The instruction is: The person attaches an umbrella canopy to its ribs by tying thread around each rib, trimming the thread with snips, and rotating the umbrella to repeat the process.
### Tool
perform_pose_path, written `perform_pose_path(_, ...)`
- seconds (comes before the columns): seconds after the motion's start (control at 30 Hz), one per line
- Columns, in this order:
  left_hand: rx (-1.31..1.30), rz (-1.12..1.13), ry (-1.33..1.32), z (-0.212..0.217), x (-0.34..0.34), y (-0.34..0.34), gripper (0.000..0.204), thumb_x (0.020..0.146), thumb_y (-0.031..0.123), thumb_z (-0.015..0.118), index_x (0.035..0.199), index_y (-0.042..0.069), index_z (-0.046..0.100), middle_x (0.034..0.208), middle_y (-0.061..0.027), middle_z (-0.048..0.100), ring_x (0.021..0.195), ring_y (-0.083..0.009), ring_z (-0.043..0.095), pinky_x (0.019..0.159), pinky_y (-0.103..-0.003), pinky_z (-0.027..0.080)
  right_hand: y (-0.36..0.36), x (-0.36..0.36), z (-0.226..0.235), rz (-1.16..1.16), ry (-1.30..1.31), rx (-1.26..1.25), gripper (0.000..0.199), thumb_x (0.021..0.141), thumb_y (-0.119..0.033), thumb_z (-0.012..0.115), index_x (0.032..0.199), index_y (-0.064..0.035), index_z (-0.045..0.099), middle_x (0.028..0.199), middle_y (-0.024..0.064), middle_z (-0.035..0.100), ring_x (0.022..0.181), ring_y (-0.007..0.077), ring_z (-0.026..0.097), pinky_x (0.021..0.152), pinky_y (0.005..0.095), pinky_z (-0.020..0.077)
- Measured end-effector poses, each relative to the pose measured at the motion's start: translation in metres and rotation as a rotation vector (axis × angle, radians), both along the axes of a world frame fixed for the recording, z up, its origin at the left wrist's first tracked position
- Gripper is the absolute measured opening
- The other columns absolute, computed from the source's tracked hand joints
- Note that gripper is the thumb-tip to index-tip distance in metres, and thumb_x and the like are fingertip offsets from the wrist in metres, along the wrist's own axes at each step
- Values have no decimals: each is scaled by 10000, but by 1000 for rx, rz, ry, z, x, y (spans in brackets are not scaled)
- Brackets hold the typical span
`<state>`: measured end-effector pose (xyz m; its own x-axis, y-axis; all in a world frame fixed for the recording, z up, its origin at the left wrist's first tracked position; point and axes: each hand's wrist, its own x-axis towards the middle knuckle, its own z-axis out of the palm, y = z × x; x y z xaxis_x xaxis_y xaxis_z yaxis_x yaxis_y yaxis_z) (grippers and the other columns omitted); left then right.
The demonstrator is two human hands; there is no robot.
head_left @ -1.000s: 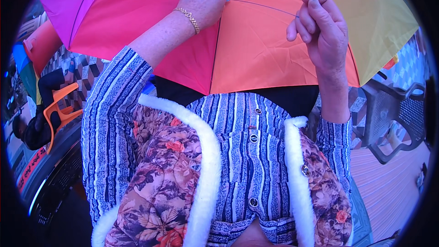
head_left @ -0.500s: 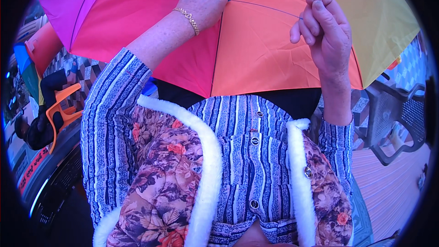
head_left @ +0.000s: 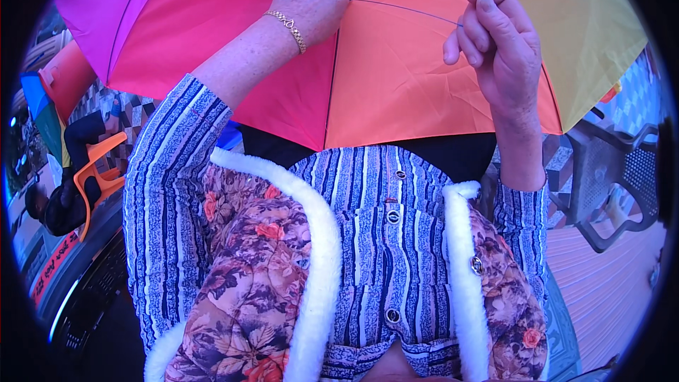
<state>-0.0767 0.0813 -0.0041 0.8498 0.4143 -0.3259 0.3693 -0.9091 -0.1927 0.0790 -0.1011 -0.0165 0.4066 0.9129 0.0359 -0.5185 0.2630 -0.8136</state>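
Observation:
An open umbrella (head_left: 396, 92) with purple, red, orange and yellow panels spreads across my lap, dark ribs or seams running between the colours. On the seam between red and orange, my left hand (head_left: 315, 8) is closed, back upward, with a gold bracelet at the wrist; its fingertips are hidden. A thin dark thread (head_left: 407, 8) runs from there across the orange panel, slightly slack. At its other end is my right hand (head_left: 503, 39), raised over the orange and yellow panels, thumb and forefinger pinched together, the other fingers curled. I cannot make out whether a needle is in the pinch.
At the right stands a grey plastic chair (head_left: 614, 184) with a perforated seat. To the left, a person in dark clothes (head_left: 67, 194) sits by an orange chair (head_left: 99, 170), near another multicoloured umbrella (head_left: 44, 110). Patterned tiles (head_left: 138, 117) cover the floor.

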Motion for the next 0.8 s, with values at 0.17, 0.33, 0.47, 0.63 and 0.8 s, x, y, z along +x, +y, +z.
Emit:
perform_pose_path(0.17, -6, -3, -66, -4, -8, 4, 154, 815, 199, 594, 803, 47, 620, 757, -139, 650, 749, -313, 650, 617, -422, 515, -1, -2, 2, 10, -3, 17, 219, 974, -161, 426, 1064, 3, 540, 596, -26, 349, 462, 65, 370, 513, 283, 496)
perform_pose_path(0.33, -17, -3, -11, 2, 0, 1, 179, 852, 202, 561, 834, 52, 657, 802, -142, 665, 790, -307, 656, 664, -415, 525, -3, -7, 8, 18, 57, -19, 218, 974, -155, 420, 1055, 10, 537, 593, -25, 348, 459, 66, 370, 509, 283, 497)
perform_pose_path(0.47, -30, -44, 19, 9, 1, 6, 180, 847, 214, 577, 819, 54, 652, 794, -148, 661, 787, -310, 654, 658, -422, 520, -3, -19, 30, -3, 50, -85, 223, 976, -159, 414, 1036, 18, 536, 590, -23, 348, 457, 66, 367, 512, 273, 493)
perform_pose_path(0.63, -42, -68, 39, 8, 8, 5, 193, 841, 238, 595, 815, 54, 648, 784, -150, 657, 780, -314, 650, 653, -427, 516, 15, -4, 45, 35, -308, -57, 230, 963, -190, 446, 1009, 14, 541, 594, -14, 380, 463, 71, 398, 513, 253, 468)
perform_pose_path(0.8, -105, -54, 12, 2, 8, 15, 218, 834, 269, 609, 804, 54, 636, 756, -144, 651, 768, -318, 648, 649, -436, 512, 44, 7, 69, 77, 8, -40, 167, 944, -178, 483, 945, -17, 530, 589, -15, 432, 466, 84, 453, 484, 268, 496)
